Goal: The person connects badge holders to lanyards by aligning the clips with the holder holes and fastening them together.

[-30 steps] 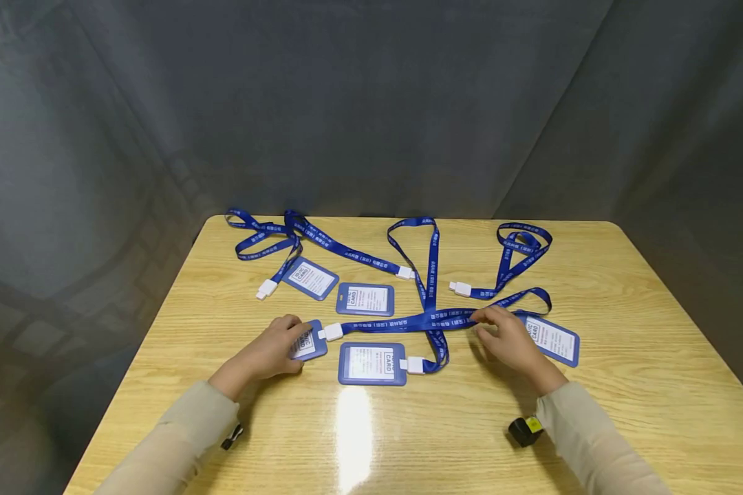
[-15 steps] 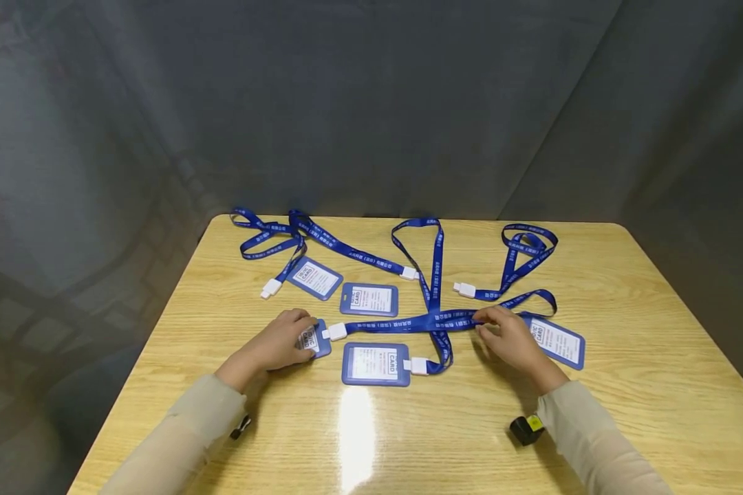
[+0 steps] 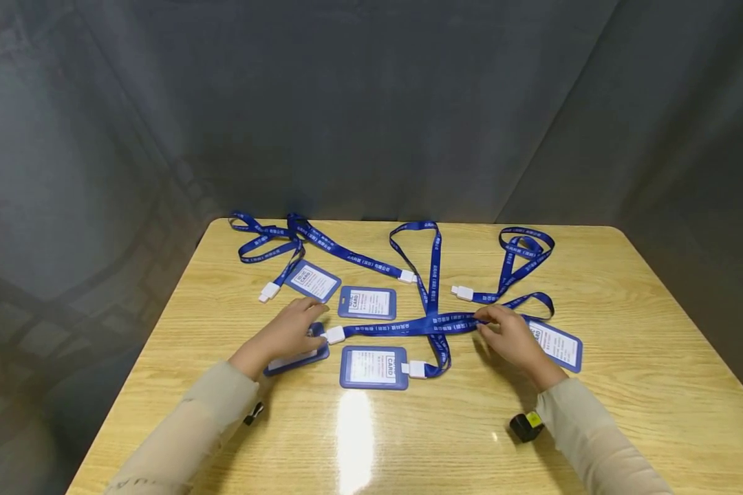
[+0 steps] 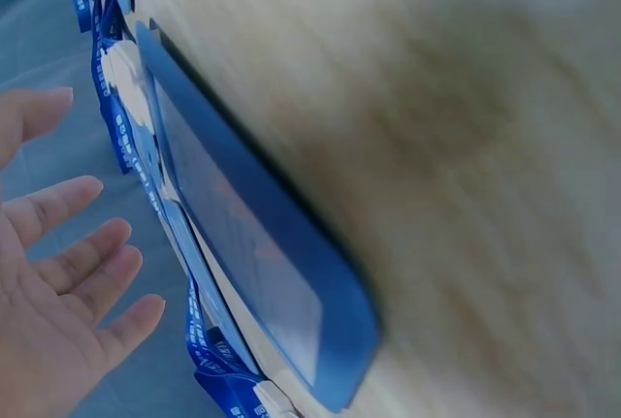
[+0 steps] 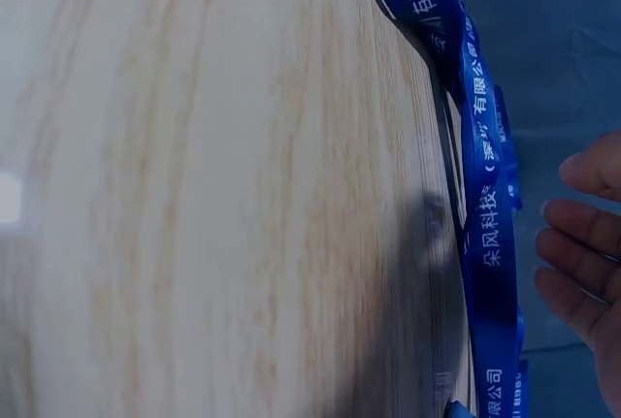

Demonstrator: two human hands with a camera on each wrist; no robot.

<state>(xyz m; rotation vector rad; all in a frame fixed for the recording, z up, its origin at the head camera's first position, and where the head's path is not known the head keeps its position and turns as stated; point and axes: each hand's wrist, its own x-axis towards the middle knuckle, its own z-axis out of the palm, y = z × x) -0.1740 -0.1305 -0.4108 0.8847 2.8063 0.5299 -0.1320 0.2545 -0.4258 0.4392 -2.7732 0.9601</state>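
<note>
My left hand (image 3: 287, 335) is over a blue card holder (image 3: 319, 353), partly hiding it. In the left wrist view that hand (image 4: 68, 277) has spread fingers, apart from the tilted holder (image 4: 243, 229). A white clip (image 3: 335, 335) joins the holder to a blue lanyard (image 3: 378, 330) stretched rightward. At the lanyard's right part are the fingertips of my right hand (image 3: 512, 338); whether they touch it cannot be told. The right wrist view has this hand (image 5: 589, 258) with loose fingers beside the printed strap (image 5: 490, 214).
Another holder (image 3: 374, 368) with its clip lies in front of the stretched lanyard. Loose holders (image 3: 368, 303) (image 3: 312, 281) and lanyards (image 3: 359, 258) (image 3: 526, 265) lie behind. One more holder (image 3: 556, 345) is beyond my right hand. A black item (image 3: 525, 427) sits near the right sleeve.
My left hand has come off the holder's end, its fingers shifting up and right, and more of the holder shows, tilted. My right hand has stayed at the lanyard.
</note>
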